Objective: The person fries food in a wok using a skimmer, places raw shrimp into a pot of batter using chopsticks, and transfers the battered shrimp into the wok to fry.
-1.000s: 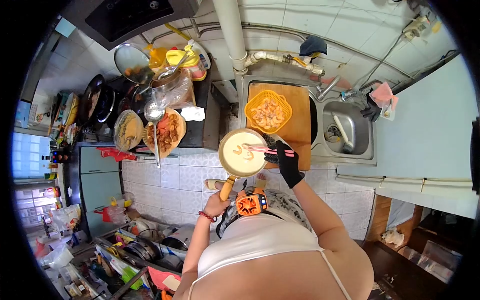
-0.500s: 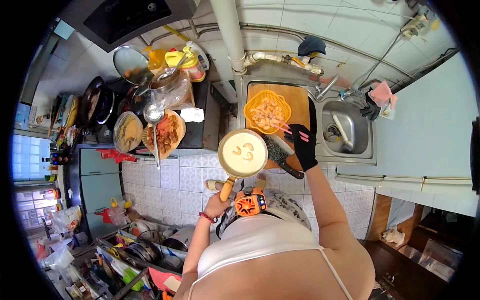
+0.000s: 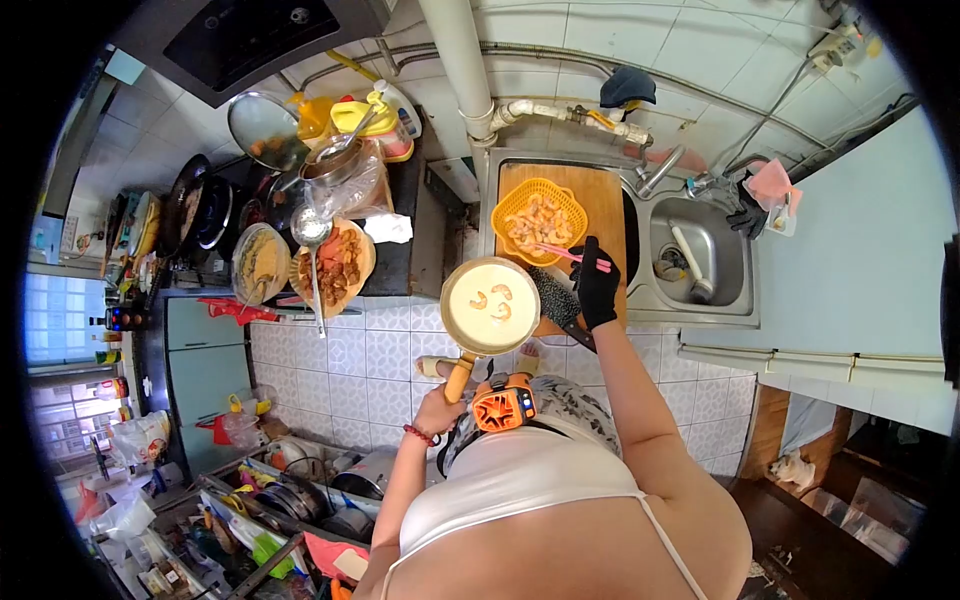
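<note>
Currently | left grip [image 3: 437, 411]: wrapped round pan handle [image 3: 460, 378] | right grip [image 3: 598, 288]: pinching pink chopsticks [image 3: 562, 253]

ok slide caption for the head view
Black-gloved right hand holds pink chopsticks at shrimp in a yellow basket; left hand grips the wooden handle of a pan with three shrimp.

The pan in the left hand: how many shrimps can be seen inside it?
3 in the pan: one left shrimp, one upper-right shrimp, and one lower-right shrimp below it. None seems hidden.
</note>
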The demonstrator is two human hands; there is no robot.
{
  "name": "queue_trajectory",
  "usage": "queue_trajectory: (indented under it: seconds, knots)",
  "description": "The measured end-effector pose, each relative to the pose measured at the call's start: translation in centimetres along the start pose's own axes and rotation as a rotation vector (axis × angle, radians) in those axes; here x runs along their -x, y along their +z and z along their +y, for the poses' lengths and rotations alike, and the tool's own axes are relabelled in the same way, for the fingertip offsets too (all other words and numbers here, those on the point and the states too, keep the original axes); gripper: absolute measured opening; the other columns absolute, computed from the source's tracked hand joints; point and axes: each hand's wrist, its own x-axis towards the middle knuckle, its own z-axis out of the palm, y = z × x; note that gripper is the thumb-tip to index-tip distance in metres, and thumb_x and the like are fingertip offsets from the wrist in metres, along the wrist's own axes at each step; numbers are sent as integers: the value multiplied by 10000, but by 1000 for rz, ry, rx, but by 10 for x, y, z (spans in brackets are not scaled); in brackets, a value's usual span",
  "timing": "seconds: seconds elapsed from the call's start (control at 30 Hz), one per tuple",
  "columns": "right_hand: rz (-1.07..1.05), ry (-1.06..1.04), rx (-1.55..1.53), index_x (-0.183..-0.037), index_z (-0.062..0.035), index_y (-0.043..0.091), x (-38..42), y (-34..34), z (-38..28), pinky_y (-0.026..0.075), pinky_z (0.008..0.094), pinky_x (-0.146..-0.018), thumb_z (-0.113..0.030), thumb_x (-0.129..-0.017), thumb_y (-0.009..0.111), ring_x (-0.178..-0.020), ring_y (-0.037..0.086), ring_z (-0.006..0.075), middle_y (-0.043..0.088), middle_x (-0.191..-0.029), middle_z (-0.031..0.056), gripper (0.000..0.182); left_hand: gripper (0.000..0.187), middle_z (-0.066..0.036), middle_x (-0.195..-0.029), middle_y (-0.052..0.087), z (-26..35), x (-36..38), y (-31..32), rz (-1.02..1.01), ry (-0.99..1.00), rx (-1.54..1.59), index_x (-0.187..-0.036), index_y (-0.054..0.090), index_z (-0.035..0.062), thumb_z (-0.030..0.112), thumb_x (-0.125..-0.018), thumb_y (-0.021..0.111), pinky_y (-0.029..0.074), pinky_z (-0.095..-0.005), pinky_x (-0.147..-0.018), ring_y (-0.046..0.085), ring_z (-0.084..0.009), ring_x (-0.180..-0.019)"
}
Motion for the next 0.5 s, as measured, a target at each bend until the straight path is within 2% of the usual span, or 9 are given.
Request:
queue_trajectory:
  seconds: [0.13, 0.17, 0.3, 0.4, 0.43, 0.47, 0.5]
  knots:
    - [63, 34, -57, -751, -34, 638, -1, -13, -1, 389, 238, -466, -327, -942, 485, -497, 507, 82, 604, -614, 30, 382, 220, -102, -579, 592, -6, -4, 0, -17, -6, -13, -864, 556, -28, 158, -752, 593, 463, -301, -424, 572, -174, -418]
    - [35, 38, -153, -790, -27, 654, 6, -16, -17, 379, 222, -452, -322, -946, 481, -487, 497, 73, 622, -645, 22, 376, 218, -102, -580, 593, -6, -4, 0, -7, -7, -8, -861, 558, -27, 157, -751, 594, 464, -302, -425, 572, -175, -418]
    - [-8, -105, -143, -824, -20, 661, 22, -29, -40, 389, 213, -456, -297, -962, 458, -506, 517, 62, 644, -690, 25, 370, 210, -100, -579, 595, -4, -3, 1, 17, 0, -1, -850, 560, -24, 157, -750, 595, 467, -304, -429, 575, -177, -420]
    - [-157, 14, -169, -830, -22, 658, 44, -34, -59, 397, 203, -454, -275, -962, 461, -539, 546, 61, 657, -712, 29, 347, 216, -99, -583, 596, -3, -2, -1, 7, 13, -7, -855, 562, -24, 162, -751, 597, 470, -304, -431, 577, -178, -422]
    - [-271, -115, -78, -885, -14, 648, 52, -35, -59, 445, 224, -521, -238, -958, 473, -597, 577, 73, 669, -750, 35, 293, 219, -99, -585, 597, -2, -1, -1, -2, 19, -12, -859, 562, -25, 163, -751, 597, 471, -304, -431, 578, -178, -423]
    - [-315, -111, 123, -947, -4, 629, 63, -33, -54, 479, 248, -620, -189, -945, 496, -668, 594, 96, 676, -807, 46, 228, 227, -101, -588, 598, -4, -2, -2, -9, 12, -8, -870, 561, -25, 165, -751, 599, 470, -304, -430, 578, -180, -424]
    - [-432, -67, 15, -964, 1, 623, 72, -27, -43, 479, 238, -612, -157, -934, 508, -686, 596, 90, 674, -861, 47, 198, 235, -103, -592, 599, -8, -4, -2, -15, 7, -5, -880, 560, -26, 167, -751, 600, 469, -303, -429, 579, -181, -426]
